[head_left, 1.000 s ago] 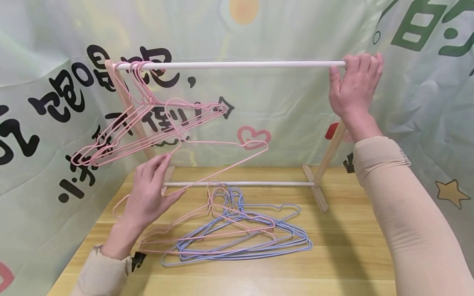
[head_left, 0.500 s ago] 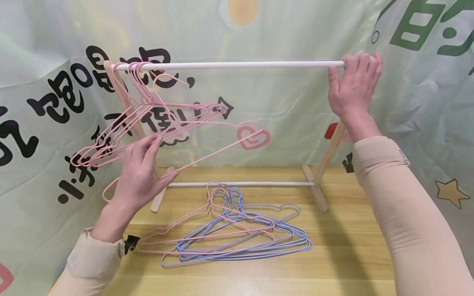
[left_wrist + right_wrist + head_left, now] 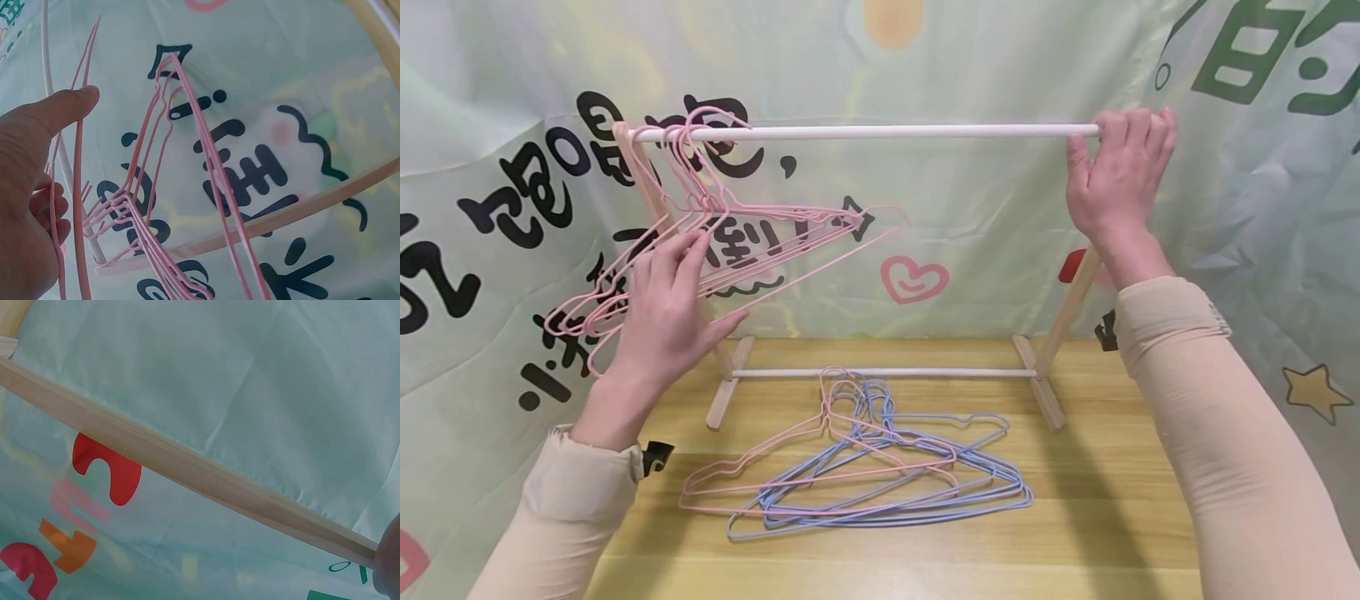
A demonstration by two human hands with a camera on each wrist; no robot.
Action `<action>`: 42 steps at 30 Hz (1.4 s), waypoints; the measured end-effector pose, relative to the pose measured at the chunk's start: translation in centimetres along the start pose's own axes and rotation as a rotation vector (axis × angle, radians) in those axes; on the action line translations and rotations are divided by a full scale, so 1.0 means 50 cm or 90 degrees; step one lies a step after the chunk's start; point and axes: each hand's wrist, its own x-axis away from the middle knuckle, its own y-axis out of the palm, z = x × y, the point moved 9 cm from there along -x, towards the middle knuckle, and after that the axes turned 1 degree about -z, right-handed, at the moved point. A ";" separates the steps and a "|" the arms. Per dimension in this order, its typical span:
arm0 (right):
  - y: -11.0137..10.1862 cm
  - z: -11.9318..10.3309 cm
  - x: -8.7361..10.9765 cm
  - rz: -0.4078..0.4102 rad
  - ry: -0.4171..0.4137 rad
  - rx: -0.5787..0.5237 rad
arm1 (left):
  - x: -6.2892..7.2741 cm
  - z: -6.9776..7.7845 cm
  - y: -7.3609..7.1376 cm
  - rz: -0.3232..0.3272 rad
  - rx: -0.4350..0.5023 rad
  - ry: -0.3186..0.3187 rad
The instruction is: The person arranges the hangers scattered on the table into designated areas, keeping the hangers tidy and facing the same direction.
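A pink hanger point(image 3: 820, 271) is held up at the left end of the rack, in front of the row of hanging pink hangers point(image 3: 706, 202). Its hook is seen at the white upper rail point(image 3: 880, 131), arched above it with the tip pointing right; whether the rail is touched cannot be told. The hanger is pinched by the left hand point(image 3: 666, 304), thumb laid across the wire in the left wrist view, other fingers curled behind. The rail's right end is gripped by the right hand point(image 3: 1120, 171), fingers bent over the top, thumb just below the rail. In the right wrist view only a bit of that hand is caught at the edge, beside the right upright point(image 3: 206, 478).

The hung hangers are bunched near the left upright point(image 3: 643, 183). Below, blue hangers point(image 3: 895, 523) are piled on the wooden table point(image 3: 925, 571), overlapped by loose pink hangers point(image 3: 825, 417). Behind the pile, a white lower rail point(image 3: 925, 372) is set between two wooden feet point(image 3: 1047, 400). Rolled beige sleeves point(image 3: 580, 475) are worn. A pale green backdrop point(image 3: 985, 67) is hung behind, printed with black characters and a pink heart point(image 3: 914, 279).
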 end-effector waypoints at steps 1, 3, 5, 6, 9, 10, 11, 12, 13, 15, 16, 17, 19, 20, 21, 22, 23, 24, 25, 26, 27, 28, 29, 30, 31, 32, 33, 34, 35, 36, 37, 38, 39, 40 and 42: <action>0.000 0.000 0.000 0.001 0.000 -0.001 | -0.005 -0.003 0.000 -0.002 -0.003 -0.001; 0.000 0.001 0.001 0.002 0.000 -0.002 | -0.013 -0.007 0.002 -0.008 -0.010 -0.005; -0.001 0.001 0.001 0.002 0.000 -0.003 | -0.020 -0.012 0.004 -0.013 -0.014 -0.011; -0.001 0.000 0.001 0.002 0.000 -0.003 | -0.023 -0.014 0.005 -0.016 -0.015 -0.014; -0.003 -0.001 0.001 0.004 -0.003 -0.003 | -0.026 -0.021 0.012 -0.033 -0.025 -0.024; -0.003 -0.002 0.001 0.004 -0.004 -0.002 | -0.025 -0.023 0.015 -0.039 -0.029 -0.028; -0.003 -0.002 0.001 0.003 -0.004 -0.002 | -0.024 -0.026 0.019 -0.048 -0.035 -0.032; -0.003 -0.003 0.001 0.002 -0.003 -0.001 | -0.021 -0.028 0.023 -0.059 -0.042 -0.035; -0.003 -0.003 0.001 0.001 -0.003 0.000 | -0.019 -0.030 0.028 -0.067 -0.047 -0.037; -0.002 -0.003 0.002 -0.004 0.000 0.001 | -0.011 -0.034 0.036 -0.081 -0.057 -0.039; -0.002 -0.004 0.002 -0.005 0.001 0.001 | -0.007 -0.035 0.040 -0.085 -0.060 -0.038; -0.001 -0.004 0.002 -0.006 0.002 0.001 | -0.003 -0.037 0.043 -0.086 -0.061 -0.039; -0.002 -0.004 0.002 -0.005 0.002 0.002 | 0.003 -0.039 0.047 -0.082 -0.062 -0.034; -0.002 -0.004 0.002 -0.004 0.003 0.002 | 0.006 -0.040 0.048 -0.078 -0.063 -0.033; -0.003 -0.004 0.002 -0.002 0.003 0.002 | 0.008 -0.041 0.050 -0.074 -0.064 -0.032; -0.004 -0.004 0.001 0.000 0.003 0.002 | 0.009 -0.042 0.050 -0.068 -0.065 -0.032; -0.004 -0.004 0.001 0.001 0.003 0.002 | 0.010 -0.044 0.051 -0.062 -0.066 -0.032; -0.005 -0.004 0.000 0.003 0.002 0.002 | 0.012 -0.045 0.052 -0.056 -0.069 -0.031; -0.005 -0.004 0.000 0.004 0.002 0.001 | 0.013 -0.047 0.053 -0.051 -0.073 -0.031; -0.005 -0.005 0.000 0.004 0.000 -0.001 | 0.015 -0.050 0.056 -0.049 -0.078 -0.032; -0.004 -0.006 0.000 0.004 -0.002 -0.002 | 0.017 -0.052 0.059 -0.048 -0.080 -0.034; -0.004 -0.006 0.000 0.002 -0.002 -0.002 | 0.019 -0.055 0.062 -0.047 -0.084 -0.036; -0.003 -0.006 0.001 0.002 -0.002 -0.002 | 0.022 -0.059 0.067 -0.051 -0.089 -0.040; -0.003 -0.007 0.001 0.002 -0.003 -0.002 | 0.025 -0.062 0.072 -0.058 -0.091 -0.045; -0.003 -0.007 0.002 0.002 -0.003 -0.001 | 0.027 -0.066 0.077 -0.064 -0.093 -0.050; -0.002 -0.007 0.002 0.002 -0.003 0.000 | 0.030 -0.070 0.082 -0.069 -0.092 -0.055; -0.002 -0.007 0.002 0.002 -0.003 -0.001 | 0.032 -0.073 0.085 -0.072 -0.092 -0.060; -0.002 -0.007 0.003 0.002 -0.002 -0.002 | 0.034 -0.077 0.087 -0.075 -0.093 -0.065; -0.001 -0.008 0.003 0.003 -0.003 -0.002 | 0.036 -0.080 0.089 -0.077 -0.096 -0.069; -0.001 -0.008 0.003 0.003 -0.004 -0.002 | 0.037 -0.083 0.090 -0.077 -0.098 -0.071; -0.001 -0.009 0.003 0.004 -0.005 -0.003 | 0.038 -0.085 0.090 -0.077 -0.101 -0.073; -0.001 -0.009 0.003 0.004 -0.005 -0.003 | 0.039 -0.087 0.090 -0.075 -0.104 -0.075; 0.000 -0.010 0.003 0.004 -0.005 -0.004 | 0.040 -0.089 0.090 -0.075 -0.105 -0.077; -0.001 -0.010 0.003 0.005 -0.005 -0.003 | 0.041 -0.091 0.090 -0.076 -0.106 -0.080; -0.002 -0.010 0.003 0.006 -0.007 -0.002 | 0.042 -0.094 0.091 -0.079 -0.104 -0.088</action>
